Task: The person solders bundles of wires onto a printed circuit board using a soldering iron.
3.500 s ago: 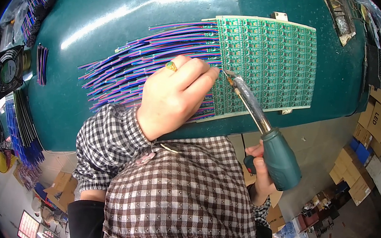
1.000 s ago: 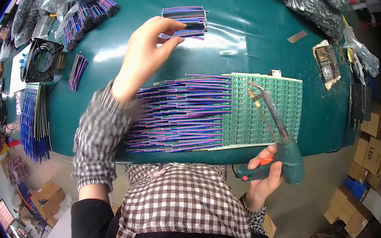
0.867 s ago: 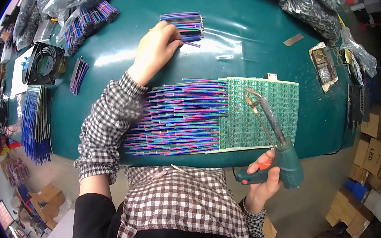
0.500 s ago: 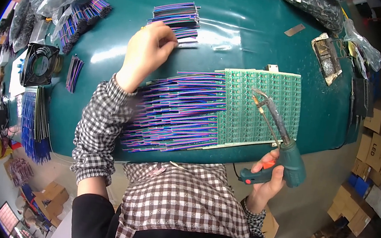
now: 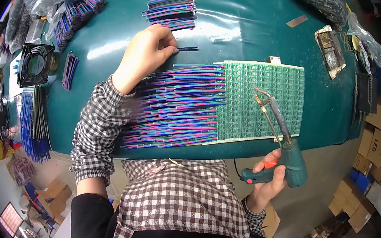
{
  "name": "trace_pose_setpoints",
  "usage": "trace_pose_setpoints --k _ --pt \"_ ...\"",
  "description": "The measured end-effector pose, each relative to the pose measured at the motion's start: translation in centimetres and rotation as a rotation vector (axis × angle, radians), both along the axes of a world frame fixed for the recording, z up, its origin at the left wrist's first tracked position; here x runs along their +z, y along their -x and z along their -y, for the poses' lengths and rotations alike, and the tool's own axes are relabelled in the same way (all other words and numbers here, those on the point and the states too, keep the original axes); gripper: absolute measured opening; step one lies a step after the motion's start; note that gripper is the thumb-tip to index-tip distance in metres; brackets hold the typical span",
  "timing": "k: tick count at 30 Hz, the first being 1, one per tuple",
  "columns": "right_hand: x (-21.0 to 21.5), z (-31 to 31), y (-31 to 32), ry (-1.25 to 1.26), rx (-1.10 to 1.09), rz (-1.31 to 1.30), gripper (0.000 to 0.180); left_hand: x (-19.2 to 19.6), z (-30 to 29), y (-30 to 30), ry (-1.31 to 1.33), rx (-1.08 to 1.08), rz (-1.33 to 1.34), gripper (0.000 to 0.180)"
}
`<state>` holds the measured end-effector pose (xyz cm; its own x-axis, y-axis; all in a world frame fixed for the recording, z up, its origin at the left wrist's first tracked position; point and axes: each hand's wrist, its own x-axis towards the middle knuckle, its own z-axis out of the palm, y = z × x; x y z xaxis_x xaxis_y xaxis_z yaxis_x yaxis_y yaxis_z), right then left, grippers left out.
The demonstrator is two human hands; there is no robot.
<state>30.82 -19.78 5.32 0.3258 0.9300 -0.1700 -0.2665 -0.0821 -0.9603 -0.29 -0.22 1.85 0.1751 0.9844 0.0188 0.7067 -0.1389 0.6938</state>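
On the teal counter (image 5: 113, 54), the left hand (image 5: 146, 57) pinched a short dark flat wire (image 5: 186, 49) beside the green circuit board panel (image 5: 262, 103), apparently fetching the next lead, while the right hand (image 5: 268, 177) gripped a teal pistol-grip soldering iron (image 5: 286, 148) that would need steady aiming at a pad.

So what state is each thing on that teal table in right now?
Green circuit board panel: lying flat, striped wires attached along its left edge.
Teal soldering gun: gripped in right hand, tip over the board.
Short striped wire piece: pinched by left hand.
Black fan: lying flat.
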Motion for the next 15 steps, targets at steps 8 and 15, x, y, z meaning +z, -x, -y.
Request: trace_pose_setpoints --k 8,15 --pt "0.1 0.0 0.2 0.007 0.01 -0.005 0.04 0.8 0.3 -0.3 0.06 0.049 -0.024 0.014" --pt "0.3 -0.2 0.2 0.011 0.023 -0.01 0.041 -0.1 -0.8 0.5 0.135 0.089 0.286 0.013"
